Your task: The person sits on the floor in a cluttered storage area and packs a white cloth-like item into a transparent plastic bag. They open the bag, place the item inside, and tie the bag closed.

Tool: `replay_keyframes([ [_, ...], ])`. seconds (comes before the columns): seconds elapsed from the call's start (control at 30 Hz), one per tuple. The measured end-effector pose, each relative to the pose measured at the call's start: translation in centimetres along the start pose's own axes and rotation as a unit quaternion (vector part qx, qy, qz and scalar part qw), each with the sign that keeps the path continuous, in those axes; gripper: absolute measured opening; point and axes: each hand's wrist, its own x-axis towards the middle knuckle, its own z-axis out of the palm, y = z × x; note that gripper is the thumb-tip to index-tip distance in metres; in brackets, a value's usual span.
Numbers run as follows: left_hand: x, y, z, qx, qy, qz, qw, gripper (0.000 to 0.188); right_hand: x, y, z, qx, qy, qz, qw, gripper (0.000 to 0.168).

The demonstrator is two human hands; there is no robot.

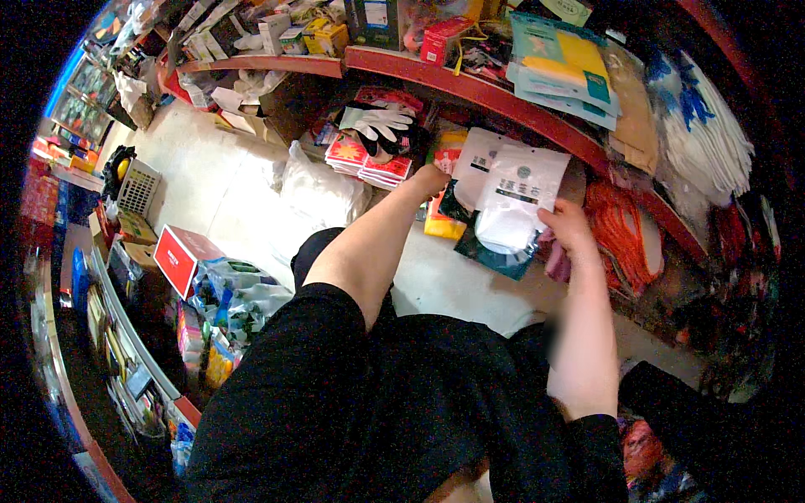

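My right hand (pixel 567 225) grips the right edge of a white-and-clear pouch (pixel 521 192), its thumb lying over the front. The pouch bears printed writing and a round window-like lower part. Behind it, to the left, is a similar white pouch (pixel 476 162), partly covered. Dark green packets (pixel 497 261) show below these pouches. My left hand (pixel 434 181) is at an orange-and-yellow packet (pixel 444 217), with its fingers curled and mostly hidden, so its hold is unclear. Pink-purple material (pixel 557 259) sits just below my right hand.
Red packets (pixel 371 157) with white-and-black gloves (pixel 380 126) on top lie left of the pouches. A red shelf edge (pixel 465 85) crosses above my hands. Orange netting (pixel 622 232) is at the right. White plastic bags (pixel 321 188) and a red-and-white box (pixel 174 259) are at the left.
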Motion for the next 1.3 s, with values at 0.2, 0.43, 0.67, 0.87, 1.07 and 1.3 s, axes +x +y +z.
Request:
replay_keyframes([
  [0.2, 5.8, -3.0, 2.2, -0.125, 0.065, 0.088, 0.986, 0.037, 4.8, -1.8, 4.6, 0.095, 0.012, -0.01, 0.995, 0.027],
  [0.43, 2.5, -0.5, 2.1, 0.063, 0.106, 0.115, 0.986, 0.037, 7.3, -1.5, 6.1, -0.06, 0.149, 0.003, 0.987, 0.035],
  [0.67, 6.1, -1.6, 8.0, -0.006, 0.301, 0.031, 0.953, 0.027, 11.4, 4.1, 1.0, -0.11, 0.141, -0.158, 0.971, 0.034],
  [0.87, 2.8, 1.6, 5.2, 0.176, 0.305, -0.043, 0.935, 0.03, 11.9, 2.5, -0.2, -0.249, 0.108, -0.231, 0.934, 0.039],
  [1.07, -7.3, 7.5, 0.0, 0.48, -0.068, -0.009, 0.874, 0.029, 10.2, 0.4, 1.8, -0.128, 0.064, -0.133, 0.981, 0.039],
  [1.3, -12.3, 5.5, -11.1, 0.374, -0.334, 0.032, 0.864, 0.029, 8.4, -0.7, 2.9, -0.129, 0.051, -0.111, 0.984, 0.036],
])
